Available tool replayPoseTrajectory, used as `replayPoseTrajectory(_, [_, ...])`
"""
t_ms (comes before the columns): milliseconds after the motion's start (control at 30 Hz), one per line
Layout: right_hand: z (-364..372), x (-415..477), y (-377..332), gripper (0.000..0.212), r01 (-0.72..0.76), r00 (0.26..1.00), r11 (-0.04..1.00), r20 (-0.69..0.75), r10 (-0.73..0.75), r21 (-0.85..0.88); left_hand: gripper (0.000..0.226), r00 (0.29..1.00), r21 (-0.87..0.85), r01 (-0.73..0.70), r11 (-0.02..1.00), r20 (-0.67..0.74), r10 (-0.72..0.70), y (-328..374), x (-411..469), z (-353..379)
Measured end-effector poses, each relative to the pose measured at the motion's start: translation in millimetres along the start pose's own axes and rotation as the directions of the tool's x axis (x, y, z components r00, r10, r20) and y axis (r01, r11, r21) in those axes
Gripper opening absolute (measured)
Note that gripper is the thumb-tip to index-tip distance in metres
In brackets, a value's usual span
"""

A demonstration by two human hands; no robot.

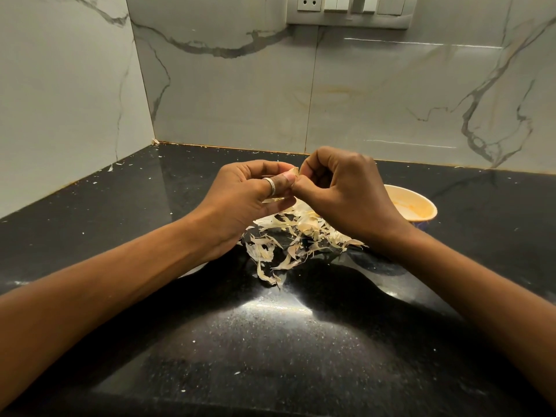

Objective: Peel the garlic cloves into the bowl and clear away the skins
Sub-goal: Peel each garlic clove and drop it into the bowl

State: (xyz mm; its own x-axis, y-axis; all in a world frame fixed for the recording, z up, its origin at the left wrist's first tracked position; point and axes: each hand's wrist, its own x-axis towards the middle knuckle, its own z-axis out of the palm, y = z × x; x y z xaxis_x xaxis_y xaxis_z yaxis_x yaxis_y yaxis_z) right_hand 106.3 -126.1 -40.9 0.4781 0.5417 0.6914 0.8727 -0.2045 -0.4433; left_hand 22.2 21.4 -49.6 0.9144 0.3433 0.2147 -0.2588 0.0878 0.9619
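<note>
Above the counter point(270, 341), your left hand point(252, 194) and right hand point(340, 194) both pinch one clove point(296, 173), fingers curled, its skin part-lifted. Beneath them the skins point(288, 239) lie heaped, uncleared. At right the bowl point(421, 203) stands behind your wrist, contents mostly hidden. Judgement: peeling well advanced, clearing not begun.

Glossy black stone counter point(270, 341); papery skins point(288, 236) (dry, matt).

two hands point(249, 195) point(346, 194), one bowl point(415, 206), one skin pile point(294, 236), one ring point(270, 185)
</note>
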Motion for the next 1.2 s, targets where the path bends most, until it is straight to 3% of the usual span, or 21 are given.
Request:
replayPoseTrajectory(400, [1.4, -0.9, -0.3, 0.008, 0.040, 0.999, 0.999, 0.017, -0.040, 0.001, 0.015, 0.996, -0.104, 0.086, 0.991, 0.004, -0.086, 5.2, -0.3, 1.0])
replayPoseTrajectory(1200, [0.7, -3.4, -6.2, 0.009, 0.092, 0.994, 0.996, 0.066, -0.092, 0.012, 0.013, 0.994, -0.073, 0.015, 0.997, -0.108, -0.023, 4.5, 6.2, -2.2])
